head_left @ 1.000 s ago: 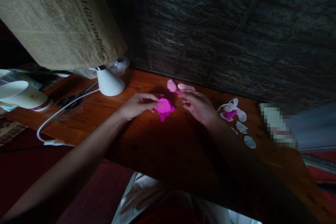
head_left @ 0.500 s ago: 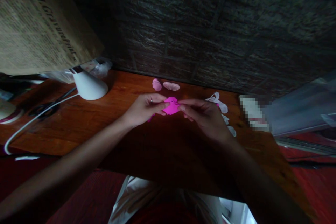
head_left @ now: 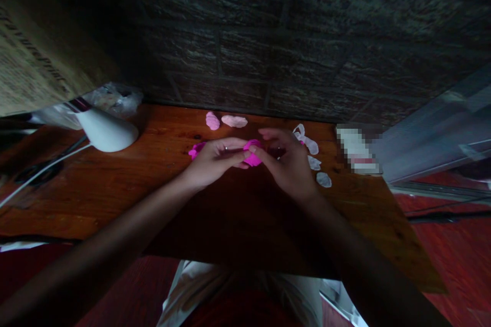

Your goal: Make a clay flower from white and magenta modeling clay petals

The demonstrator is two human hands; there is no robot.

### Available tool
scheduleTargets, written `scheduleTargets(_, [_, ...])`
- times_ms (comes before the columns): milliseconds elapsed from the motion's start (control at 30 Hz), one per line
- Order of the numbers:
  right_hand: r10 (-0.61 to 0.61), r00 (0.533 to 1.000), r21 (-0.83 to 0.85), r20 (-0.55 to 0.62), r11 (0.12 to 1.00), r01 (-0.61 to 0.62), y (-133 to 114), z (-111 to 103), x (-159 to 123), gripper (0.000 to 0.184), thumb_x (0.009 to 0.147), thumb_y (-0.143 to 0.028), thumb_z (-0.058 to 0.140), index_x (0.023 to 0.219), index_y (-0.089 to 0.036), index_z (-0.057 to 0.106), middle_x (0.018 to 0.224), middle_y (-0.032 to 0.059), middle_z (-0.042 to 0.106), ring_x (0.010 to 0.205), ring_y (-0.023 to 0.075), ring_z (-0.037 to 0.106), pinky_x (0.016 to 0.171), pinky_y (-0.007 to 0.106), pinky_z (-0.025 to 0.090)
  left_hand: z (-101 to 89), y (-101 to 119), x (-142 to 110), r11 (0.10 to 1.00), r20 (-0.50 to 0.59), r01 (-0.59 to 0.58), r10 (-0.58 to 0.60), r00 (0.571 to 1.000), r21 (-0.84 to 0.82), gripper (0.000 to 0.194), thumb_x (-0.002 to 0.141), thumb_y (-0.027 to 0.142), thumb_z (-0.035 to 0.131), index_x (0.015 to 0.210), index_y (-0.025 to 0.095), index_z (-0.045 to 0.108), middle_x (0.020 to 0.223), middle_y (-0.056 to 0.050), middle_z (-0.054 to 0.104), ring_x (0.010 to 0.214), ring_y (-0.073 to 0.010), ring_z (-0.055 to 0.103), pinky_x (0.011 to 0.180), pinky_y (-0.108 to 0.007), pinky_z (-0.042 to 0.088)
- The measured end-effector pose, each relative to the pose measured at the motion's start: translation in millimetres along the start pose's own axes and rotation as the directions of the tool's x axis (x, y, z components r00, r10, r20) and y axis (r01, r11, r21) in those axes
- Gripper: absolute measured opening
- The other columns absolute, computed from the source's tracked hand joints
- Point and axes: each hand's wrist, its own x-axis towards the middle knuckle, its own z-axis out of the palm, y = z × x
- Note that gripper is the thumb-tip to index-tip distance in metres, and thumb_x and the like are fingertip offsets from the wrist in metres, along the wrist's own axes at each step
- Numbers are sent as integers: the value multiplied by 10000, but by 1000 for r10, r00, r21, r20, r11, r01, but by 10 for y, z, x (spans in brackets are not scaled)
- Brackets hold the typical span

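Note:
A bright magenta, soft clay-like piece (head_left: 252, 157) is held above the wooden table (head_left: 115, 189), between both hands. My left hand (head_left: 213, 161) pinches its left side with thumb and fingers. My right hand (head_left: 289, 163) has its thumb pressed on the piece's near face, with the index finger lifted off behind. More magenta material (head_left: 195, 149) shows just left of my left hand, partly hidden by it. Against the wall lie a pink lump (head_left: 212, 120) and a paler pink lump (head_left: 235, 121).
White, thin petal-like pieces (head_left: 324, 180) lie right of my right hand. Further right is a blurred-out pale object (head_left: 356, 149). A lamp with a white base (head_left: 109, 130), its cable (head_left: 46, 173), dark scissors (head_left: 36, 173) and clear plastic wrap (head_left: 115, 99) occupy the left. The dark stone-textured wall (head_left: 245, 51) borders the table.
My right hand has come in from beside the pink lump to the magenta piece, and its thumb now presses on it. The view has swung right; some magenta material now shows left of my left hand.

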Motion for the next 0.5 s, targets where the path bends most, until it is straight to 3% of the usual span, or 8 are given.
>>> scheduleTargets(100, [135,989,102,59,985,-140,23,0,12,480,757,-418,816,1167,-197,699,1113,106,747,933,228,715,776,372,573,-4,-15,-4,1000,-14,7,-7,1000,-29,233,805,281,801,1010,173,779,961,-56,782,833,-162,728,762,-268,611])
scheduleTargets(200, [184,958,239,218,942,-235,52,12,21,378,759,-455,805,1030,-198,743,1006,75,785,927,224,731,804,372,583,-8,-38,-3,998,-27,4,-6,1000,-64,245,817,315,788,1013,168,778,961,-66,785,850,-177,731,758,-280,610])
scheduleTargets(400, [195,954,280,227,925,-256,41,37,1,309,714,-417,849,926,-205,773,939,47,797,849,199,733,790,358,593,-16,-71,-3,998,-90,-17,23,996,65,205,819,322,778,923,147,789,863,-54,784,762,-148,702,752,-263,574])
scheduleTargets(500, [213,932,328,294,893,-308,28,27,-5,301,717,-399,852,945,-217,778,940,32,803,852,192,742,804,358,604,-39,-81,-3,992,-98,-54,65,993,115,207,837,344,754,889,146,786,850,-54,783,760,-153,694,763,-272,563])
